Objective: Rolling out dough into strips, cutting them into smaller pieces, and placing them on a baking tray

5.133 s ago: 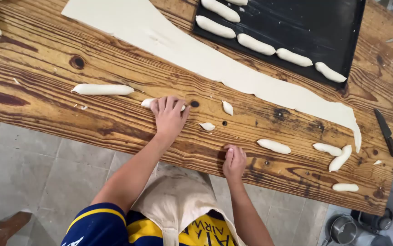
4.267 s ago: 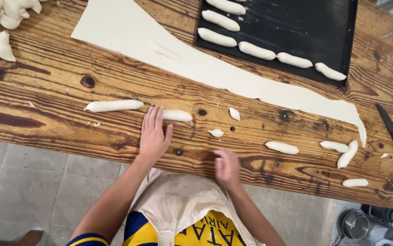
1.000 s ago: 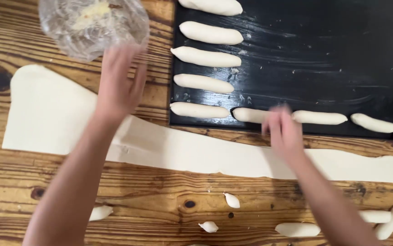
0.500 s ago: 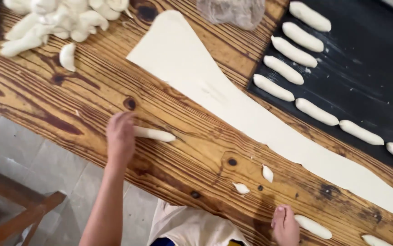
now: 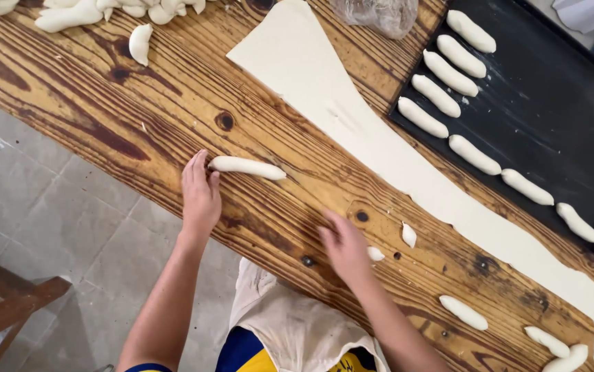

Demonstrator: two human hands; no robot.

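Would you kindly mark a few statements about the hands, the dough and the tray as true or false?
1. The left hand touches the end of a rolled dough stick on the wooden table. True.
2. The black tray is empty. False: seven shaped dough sticks lie in a row on it.
3. The right hand holds a knife. False: it is blurred and flat over the table, with nothing visible in it.
4. A long sheet of dough lies between the tray and the hands. True.
5. A small dough scrap lies just right of the right hand. True.
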